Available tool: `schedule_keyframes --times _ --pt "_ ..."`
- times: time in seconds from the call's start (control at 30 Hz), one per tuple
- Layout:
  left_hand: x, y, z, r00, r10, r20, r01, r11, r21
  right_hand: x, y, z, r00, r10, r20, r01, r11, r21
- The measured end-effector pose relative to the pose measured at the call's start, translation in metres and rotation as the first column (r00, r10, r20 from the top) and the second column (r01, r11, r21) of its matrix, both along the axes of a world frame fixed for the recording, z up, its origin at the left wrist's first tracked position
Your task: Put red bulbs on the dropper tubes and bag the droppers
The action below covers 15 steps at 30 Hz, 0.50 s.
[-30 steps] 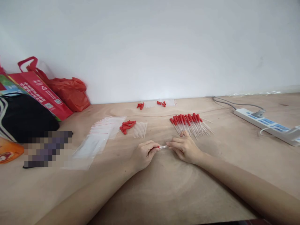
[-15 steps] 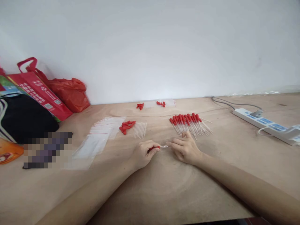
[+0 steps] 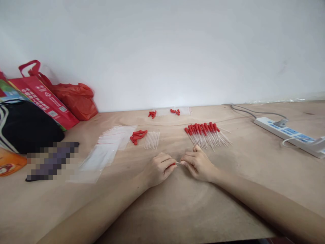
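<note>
My left hand [image 3: 159, 168] and my right hand [image 3: 198, 164] meet at the middle of the wooden table [image 3: 228, 189], both pinched on one small dropper [image 3: 178, 163]. The left fingers hold its red rubber bulb, the right fingers hold its clear tube. Behind my right hand lies a row of assembled droppers with red bulbs [image 3: 207, 134]. Behind my left hand lie a small heap of loose red bulbs [image 3: 137, 136] and a bunch of bare clear tubes [image 3: 152, 140].
Clear zip bags [image 3: 106, 150] lie left of the bulbs. Red bags [image 3: 57, 96] and a dark bag [image 3: 27, 127] crowd the left edge. More bulbs and tubes [image 3: 169, 112] sit by the wall. A white power strip [image 3: 291, 135] with cables lies at right.
Both hands slid slightly toward me and closer together. Less of the clear tube shows between the fingers now.
</note>
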<state>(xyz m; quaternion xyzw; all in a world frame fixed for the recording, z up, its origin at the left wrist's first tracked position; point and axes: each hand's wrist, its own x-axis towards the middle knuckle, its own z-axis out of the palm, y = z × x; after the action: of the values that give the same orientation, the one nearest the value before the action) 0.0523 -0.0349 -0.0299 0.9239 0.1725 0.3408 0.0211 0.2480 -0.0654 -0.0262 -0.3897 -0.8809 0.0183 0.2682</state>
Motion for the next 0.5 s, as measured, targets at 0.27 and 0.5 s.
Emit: schedule_keyframes --times 0.27,0.5 --pt "-0.007 0.012 0.007 0.998 -0.026 -0.057 0.042 0.953 0.299 -0.006 -0.001 0.008 0.997 -0.059 -0.05 0.048 0.978 -0.203" --pt "-0.02 0.028 0.013 0.936 0.326 0.133 -0.35 0.901 0.256 0.002 0.014 0.018 0.955 -0.296 -0.009 0.279 0.91 -0.307"
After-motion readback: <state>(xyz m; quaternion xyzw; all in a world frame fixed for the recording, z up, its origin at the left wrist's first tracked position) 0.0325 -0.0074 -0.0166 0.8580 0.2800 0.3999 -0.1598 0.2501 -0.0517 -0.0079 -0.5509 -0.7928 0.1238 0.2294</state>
